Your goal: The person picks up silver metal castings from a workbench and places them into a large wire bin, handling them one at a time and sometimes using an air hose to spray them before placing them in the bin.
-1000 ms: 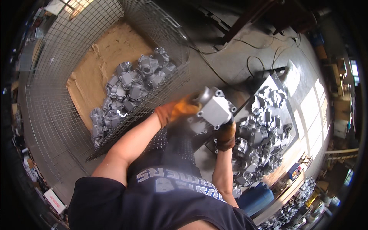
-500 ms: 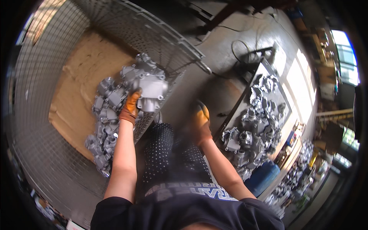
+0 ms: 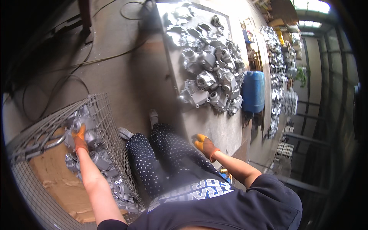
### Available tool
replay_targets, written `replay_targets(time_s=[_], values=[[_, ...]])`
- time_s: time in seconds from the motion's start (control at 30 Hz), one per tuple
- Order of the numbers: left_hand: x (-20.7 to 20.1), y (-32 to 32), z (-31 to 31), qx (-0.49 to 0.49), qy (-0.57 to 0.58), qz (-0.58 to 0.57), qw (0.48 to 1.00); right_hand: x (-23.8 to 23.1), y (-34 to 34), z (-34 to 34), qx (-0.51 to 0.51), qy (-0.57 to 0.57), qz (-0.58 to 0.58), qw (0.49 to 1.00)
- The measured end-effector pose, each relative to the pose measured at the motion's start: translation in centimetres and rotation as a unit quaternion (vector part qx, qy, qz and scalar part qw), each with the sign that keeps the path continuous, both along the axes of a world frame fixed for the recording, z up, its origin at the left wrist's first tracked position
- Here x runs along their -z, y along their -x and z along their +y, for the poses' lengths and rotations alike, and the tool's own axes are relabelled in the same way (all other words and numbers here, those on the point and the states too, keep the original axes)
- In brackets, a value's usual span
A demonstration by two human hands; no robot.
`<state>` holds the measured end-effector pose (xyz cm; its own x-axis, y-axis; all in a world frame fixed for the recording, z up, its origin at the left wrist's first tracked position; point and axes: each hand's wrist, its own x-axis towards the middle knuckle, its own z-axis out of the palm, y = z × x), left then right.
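My left hand (image 3: 79,140), in an orange and brown work glove, reaches into a wire mesh basket (image 3: 115,147) at the left. Its fingers are on a grey metal casting (image 3: 79,122) near the basket's far end, and part of the grip is hidden. More grey castings (image 3: 100,159) lie along the basket's near side, on brown cardboard (image 3: 50,168). My right hand (image 3: 206,147), gloved the same way, is beside the edge of a metal-topped table (image 3: 214,124). Its fingers are loosely bent and apart, with nothing visible in them.
A heap of grey castings (image 3: 216,73) covers much of the table. Beyond it stands a blue plastic drum (image 3: 253,92), with rows of more castings (image 3: 276,76) farther right. Cables (image 3: 103,59) run over the concrete floor at the far left.
My view has swung right toward the table. My left hand has brought the casting down among the others in the basket, and my right hand is now beside the table.
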<state>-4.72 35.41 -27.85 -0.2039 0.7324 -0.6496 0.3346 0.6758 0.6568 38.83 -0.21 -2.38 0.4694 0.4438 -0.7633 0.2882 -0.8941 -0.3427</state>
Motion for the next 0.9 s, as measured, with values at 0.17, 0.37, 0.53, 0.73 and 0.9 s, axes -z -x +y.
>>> replay_targets(time_s=[0.17, 0.37, 0.53, 0.73, 0.9], values=[[0.7, 1.4, 0.3, 0.019, -0.055, 0.187, 0.981, 3.2, -6.4, -1.7, 0.038, -0.075, -0.198, 0.976], [-6.7, -1.5, -7.0, -0.014, -0.133, 0.361, 0.923, 4.4, -24.4, -0.1, 0.563, -0.248, -0.013, 0.788], [-13.6, -15.4, -13.2, 0.143, -0.307, 0.335, 0.879, 9.6, -37.4, -2.3, 0.494, -0.134, -0.09, 0.854], [-15.6, -45.2, -14.0, 0.282, -0.128, -0.24, 0.92, 19.0, -45.0, -7.1, 0.544, -0.274, 0.196, 0.769], [-16.5, -65.9, -14.1, 0.476, -0.197, -0.22, 0.828, 15.3, -42.7, -6.6, 0.234, -0.256, 0.061, 0.936]])
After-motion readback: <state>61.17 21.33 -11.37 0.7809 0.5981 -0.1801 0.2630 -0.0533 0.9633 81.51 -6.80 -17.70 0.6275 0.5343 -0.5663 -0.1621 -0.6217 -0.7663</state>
